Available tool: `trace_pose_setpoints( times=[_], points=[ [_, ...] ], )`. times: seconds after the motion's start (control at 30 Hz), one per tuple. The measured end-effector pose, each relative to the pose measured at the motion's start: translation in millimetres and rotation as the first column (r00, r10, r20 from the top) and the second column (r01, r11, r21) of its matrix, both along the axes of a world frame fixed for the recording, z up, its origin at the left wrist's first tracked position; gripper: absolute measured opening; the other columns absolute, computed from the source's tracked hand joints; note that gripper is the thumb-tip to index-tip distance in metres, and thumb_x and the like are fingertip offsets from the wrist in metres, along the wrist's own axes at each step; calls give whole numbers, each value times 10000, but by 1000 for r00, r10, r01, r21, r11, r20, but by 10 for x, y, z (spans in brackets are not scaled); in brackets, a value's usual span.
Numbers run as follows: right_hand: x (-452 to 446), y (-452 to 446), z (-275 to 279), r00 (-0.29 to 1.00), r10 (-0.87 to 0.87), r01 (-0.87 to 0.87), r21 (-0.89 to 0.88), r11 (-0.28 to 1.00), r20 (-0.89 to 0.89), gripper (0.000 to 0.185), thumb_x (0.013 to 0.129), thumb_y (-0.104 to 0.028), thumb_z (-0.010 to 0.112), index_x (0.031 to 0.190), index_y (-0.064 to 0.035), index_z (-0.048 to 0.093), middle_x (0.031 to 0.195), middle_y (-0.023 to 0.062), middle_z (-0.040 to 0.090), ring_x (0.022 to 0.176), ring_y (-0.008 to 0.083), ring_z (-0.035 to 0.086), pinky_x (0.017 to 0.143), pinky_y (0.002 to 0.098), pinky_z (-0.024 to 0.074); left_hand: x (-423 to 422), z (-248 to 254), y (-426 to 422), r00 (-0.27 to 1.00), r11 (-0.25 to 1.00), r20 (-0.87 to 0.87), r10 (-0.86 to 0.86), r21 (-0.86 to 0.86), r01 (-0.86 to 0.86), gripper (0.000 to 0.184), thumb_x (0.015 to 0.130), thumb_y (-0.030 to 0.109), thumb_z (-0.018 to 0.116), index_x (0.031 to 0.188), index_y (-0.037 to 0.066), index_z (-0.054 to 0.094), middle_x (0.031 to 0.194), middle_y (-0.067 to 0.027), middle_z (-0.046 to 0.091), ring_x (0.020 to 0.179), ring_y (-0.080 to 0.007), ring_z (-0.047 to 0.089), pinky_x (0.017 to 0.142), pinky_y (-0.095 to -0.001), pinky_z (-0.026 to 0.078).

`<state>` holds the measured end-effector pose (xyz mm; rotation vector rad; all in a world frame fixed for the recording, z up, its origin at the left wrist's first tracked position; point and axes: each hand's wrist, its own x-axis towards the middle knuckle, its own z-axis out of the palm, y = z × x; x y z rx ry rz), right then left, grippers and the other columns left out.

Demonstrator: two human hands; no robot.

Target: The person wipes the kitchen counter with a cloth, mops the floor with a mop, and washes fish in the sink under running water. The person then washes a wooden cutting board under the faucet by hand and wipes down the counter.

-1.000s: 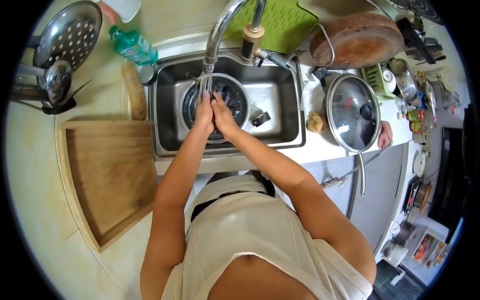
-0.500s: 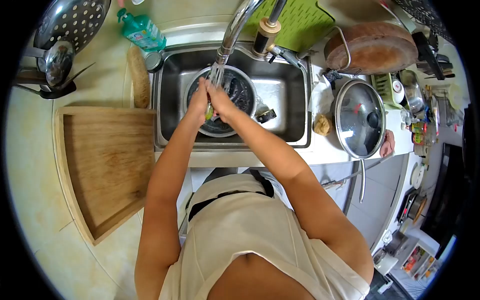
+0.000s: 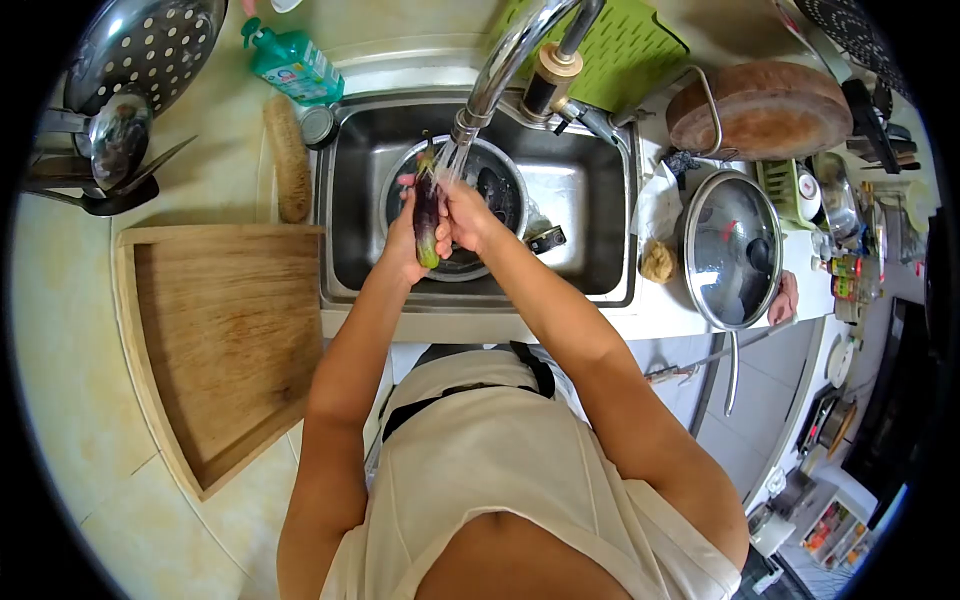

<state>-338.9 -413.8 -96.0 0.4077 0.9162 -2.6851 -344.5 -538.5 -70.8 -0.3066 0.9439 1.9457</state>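
A purple eggplant [image 3: 427, 208] with a green end lies lengthwise between my hands, its stem pointing away from me. My left hand [image 3: 404, 238] grips it from the left side. On the right, my right hand [image 3: 462, 217] is closed against it, with water falling over its fingers. The water streams from the chrome faucet [image 3: 468, 122]. Below my hands a round metal basin [image 3: 513, 170] stands in the sink [image 3: 590, 235], holding water and dark pieces that I cannot make out clearly.
A wooden board with raised edges [image 3: 215, 330] lies left of the sink. Behind it are a loofah [image 3: 288, 160] and a green pump bottle [image 3: 297, 66]. At the right stand a lidded pan [image 3: 733, 250] and a round chopping block [image 3: 760, 110]. A small dark object [image 3: 546, 239] rests beside the basin.
The eggplant, mostly hidden between my hands before, now shows along its length. My hands have moved apart around it. The whole view has shifted slightly.
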Motion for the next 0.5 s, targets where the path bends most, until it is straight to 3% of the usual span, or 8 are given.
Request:
trace_pose_setpoints(
  times=[0.07, 0.17, 0.2, 0.23, 0.33, 0.37, 0.47, 0.5],
  points=[
    [0, -62, 4, 1000, -8, 9, 76, 997, -18, 523, 971, -440, 425, 1327, -57, 434, 1089, 135, 636, 895, 225, 623, 800, 372, 526, -5, -40, 15, 999, 1000, 28, 25, 15, -25, 538, 958, 575, 316, 854, 92, 529, 553, -49, 501, 429, -178, 482, 418, -303, 414],
    [-80, -54, -99, 984, -89, 61, 177, 982, 154, 453, 957, -470, 434, 1076, -45, 536, 900, 122, 654, 741, 225, 613, 678, 364, 525, 46, -17, 123, 985, 903, -168, -40, -428, -36, 508, 961, 553, 352, 897, 82, 532, 581, -46, 517, 464, -168, 509, 442, -288, 431],
    [-115, -49, -140, 971, -120, 75, 210, 975, 209, 460, 952, -480, 437, 992, -41, 570, 836, 118, 660, 690, 226, 610, 637, 362, 525, 70, -10, 162, 952, 872, -294, -87, -485, -70, 462, 966, 508, 396, 909, 73, 540, 624, -45, 541, 499, -156, 528, 460, -277, 443],
    [-140, -24, -180, 965, -93, 34, 236, 971, 245, 480, 952, -509, 408, 899, -53, 548, 805, 127, 645, 714, 234, 617, 648, 364, 527, 74, -24, 177, 937, 882, -338, -91, -464, -81, 429, 965, 480, 420, 909, 73, 542, 640, -44, 546, 505, -151, 529, 464, -275, 442],
    [-187, 39, -167, 964, -90, 33, 223, 974, 249, 613, 966, -551, 289, 906, -21, 592, 797, 131, 651, 662, 241, 613, 578, 395, 516, 45, -29, 164, 903, 919, -399, -162, -395, -9, 354, 957, 413, 476, 940, 66, 542, 673, -43, 560, 516, -146, 532, 468, -274, 440],
    [-149, 69, -147, 955, -89, 23, 231, 973, 282, 624, 966, -553, 278, 855, -28, 599, 811, 138, 658, 658, 257, 614, 610, 383, 519, 29, -33, 143, 892, 928, -408, -195, -372, 33, 334, 954, 394, 493, 955, 63, 542, 681, -44, 564, 519, -146, 533, 469, -274, 439],
    [-141, 112, -518, 959, -133, -29, 555, 831, 250, 627, 968, -552, 285, 891, -29, 621, 826, 169, 660, 671, 299, 620, 643, 401, 523, -65, -201, 40, 957, 967, -253, -144, -240, 83, 301, 935, 337, 537, 1001, 44, 541, 710, -45, 577, 511, -143, 536, 457, -271, 443],
    [-138, 144, -596, 983, -133, -34, 826, 562, 130, 594, 975, -517, 306, 1006, -22, 632, 815, 199, 662, 680, 352, 634, 672, 404, 527, -84, -221, -17, 980, 970, -171, -98, -235, 56, 279, 934, 294, 541, 1032, 33, 537, 777, -66, 612, 558, -156, 569, 507, -284, 469]
  ],
)
